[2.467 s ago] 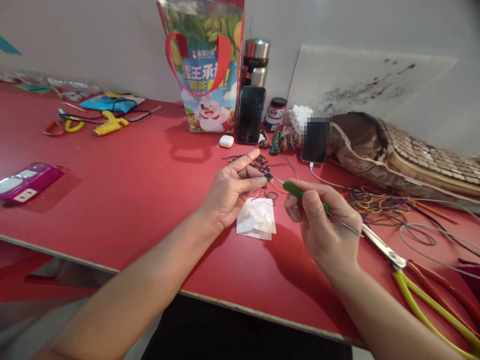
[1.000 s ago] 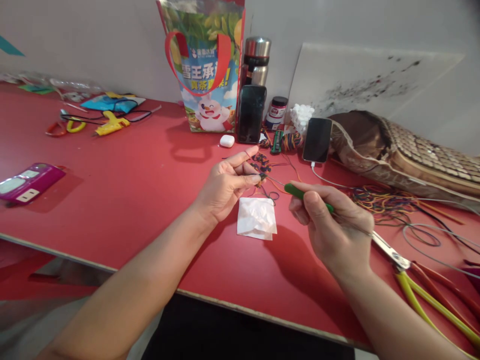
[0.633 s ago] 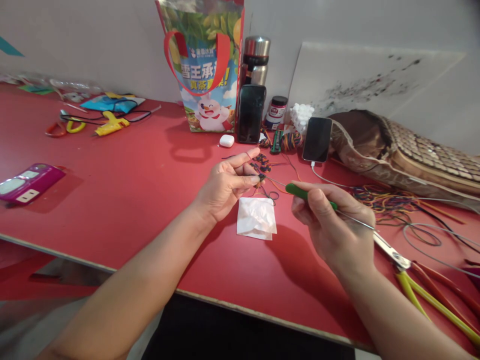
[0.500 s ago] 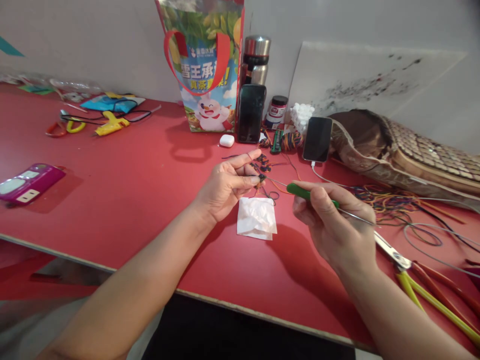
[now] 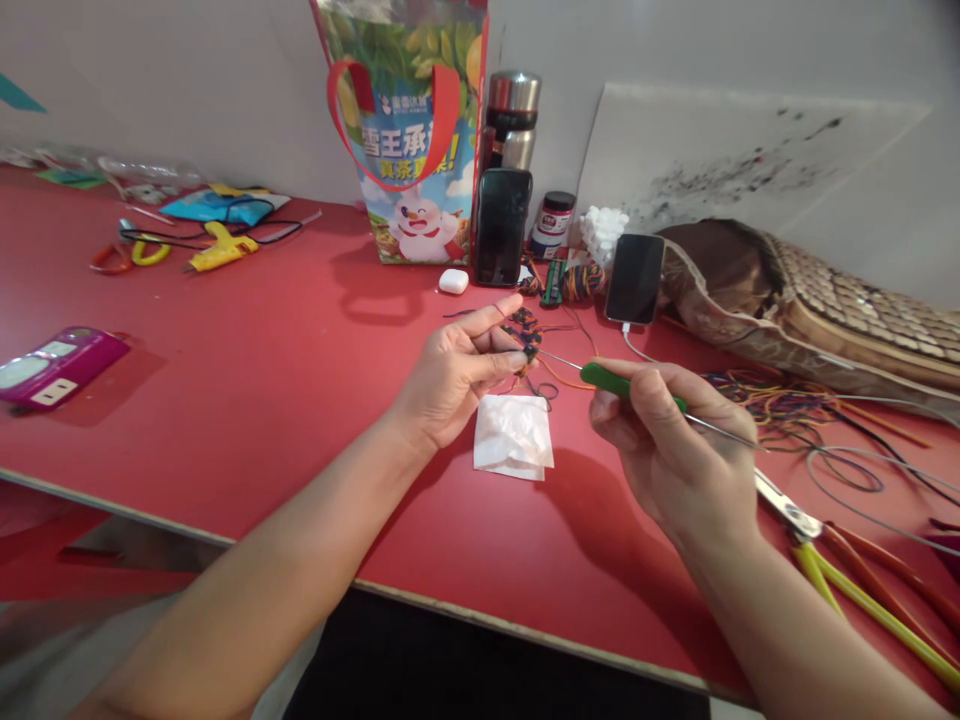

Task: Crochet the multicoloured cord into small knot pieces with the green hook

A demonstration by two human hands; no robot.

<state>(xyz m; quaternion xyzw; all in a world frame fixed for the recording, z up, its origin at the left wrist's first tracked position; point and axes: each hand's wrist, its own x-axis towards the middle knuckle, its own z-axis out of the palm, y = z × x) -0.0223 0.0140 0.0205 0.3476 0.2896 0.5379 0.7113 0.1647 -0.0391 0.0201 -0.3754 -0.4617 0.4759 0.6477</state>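
Note:
Between thumb and fingers, my left hand [image 5: 465, 370] pinches a small dark piece of crochet work [image 5: 529, 335] in black, orange and purple yarn. A strand of that yarn runs over the raised index finger. My right hand [image 5: 675, 440] is closed round the green handle of a crochet hook [image 5: 606, 380], whose thin metal shaft points left to the crochet work. The hook's tip is at the edge of the piece, too small to tell whether it is inside a stitch. Below the hands lies a folded white paper [image 5: 513, 437] on the red table [image 5: 300, 400].
Long-handled scissors [image 5: 802, 525] and loose multicoloured yarn [image 5: 772, 400] lie at the right. Two phones, one a charging phone [image 5: 635, 280], stand behind the hands near a printed bag [image 5: 416, 150] and a flask [image 5: 514, 110]. A yellow glue gun [image 5: 223, 247] lies far left.
My right hand has drawn slightly right with the crochet hook, away from my left hand. The crochet work has turned a little in my left fingers.

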